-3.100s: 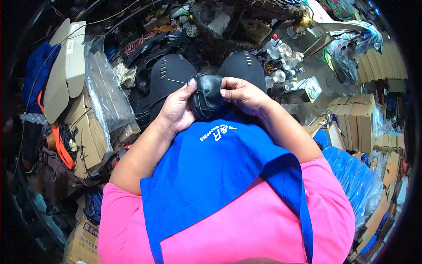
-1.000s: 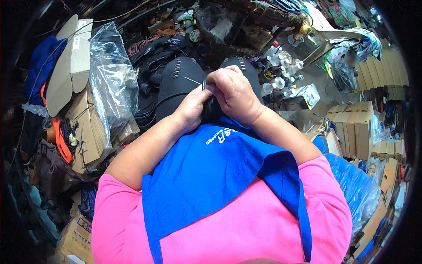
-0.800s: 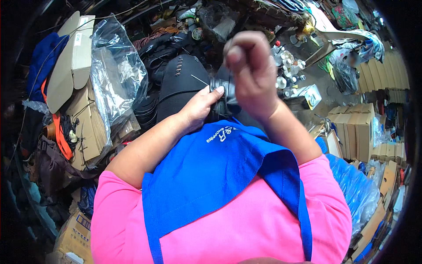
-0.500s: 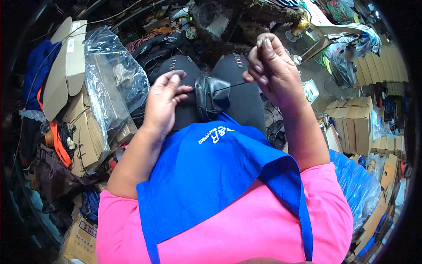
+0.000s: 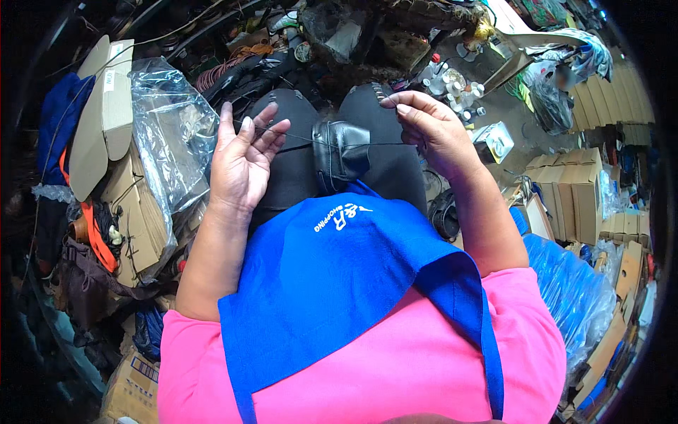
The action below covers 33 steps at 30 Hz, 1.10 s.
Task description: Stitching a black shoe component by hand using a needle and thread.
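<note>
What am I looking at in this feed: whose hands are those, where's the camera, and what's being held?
There is no machine: these are a person's two bare hands. The single view comes from a fisheye camera on the head, looking down, so picture left is the person's left and straight edges bend near the rim. A black leather piece rests on the lap, touched by neither hand. Thread stretches to both sides of it. The right hand is closed on one end; the left hand has its fingers spread, and how thread catches there is hard to tell. Bottles stand ahead to the right.
</note>
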Available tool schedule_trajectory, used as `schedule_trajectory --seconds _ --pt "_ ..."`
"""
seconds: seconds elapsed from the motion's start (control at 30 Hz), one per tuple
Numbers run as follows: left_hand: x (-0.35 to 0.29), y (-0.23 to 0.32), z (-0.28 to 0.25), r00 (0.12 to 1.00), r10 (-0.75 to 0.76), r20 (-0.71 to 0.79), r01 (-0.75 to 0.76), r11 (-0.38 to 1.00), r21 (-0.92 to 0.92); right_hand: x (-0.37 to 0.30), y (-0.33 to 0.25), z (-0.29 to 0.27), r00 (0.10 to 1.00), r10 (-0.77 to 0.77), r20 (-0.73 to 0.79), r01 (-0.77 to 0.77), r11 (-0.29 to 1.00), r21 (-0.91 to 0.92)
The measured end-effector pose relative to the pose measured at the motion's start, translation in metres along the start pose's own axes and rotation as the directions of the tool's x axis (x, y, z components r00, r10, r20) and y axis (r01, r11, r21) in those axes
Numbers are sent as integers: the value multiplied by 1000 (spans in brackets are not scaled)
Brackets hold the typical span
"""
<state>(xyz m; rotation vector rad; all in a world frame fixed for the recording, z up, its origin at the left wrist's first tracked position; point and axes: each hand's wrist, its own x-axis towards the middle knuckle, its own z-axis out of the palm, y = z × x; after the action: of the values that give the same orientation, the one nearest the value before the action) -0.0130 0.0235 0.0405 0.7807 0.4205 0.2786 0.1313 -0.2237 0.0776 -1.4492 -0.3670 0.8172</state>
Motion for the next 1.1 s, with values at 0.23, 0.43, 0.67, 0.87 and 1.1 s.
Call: schedule_trajectory --seconds 0.23,0.43,0.67,0.87,1.1 --pt "6 3 -5 1000 -10 -5 10 1000 -6 2 3 -2 1000 4 -4 -4 1000 1" --pt "9 -6 -16 967 -190 171 235 924 -302 6 -2 41 913 -332 239 387 515 -765" --pt "5 5 -8 971 -226 71 237 905 -354 14 12 55 902 -347 256 376 340 -862" --pt "15 17 -7 977 0 214 21 995 -96 18 22 47 945 -222 240 316 427 -847" --pt "20 18 5 991 66 119 -65 998 -17 8 12 8 977 -212 -25 186 901 -392"
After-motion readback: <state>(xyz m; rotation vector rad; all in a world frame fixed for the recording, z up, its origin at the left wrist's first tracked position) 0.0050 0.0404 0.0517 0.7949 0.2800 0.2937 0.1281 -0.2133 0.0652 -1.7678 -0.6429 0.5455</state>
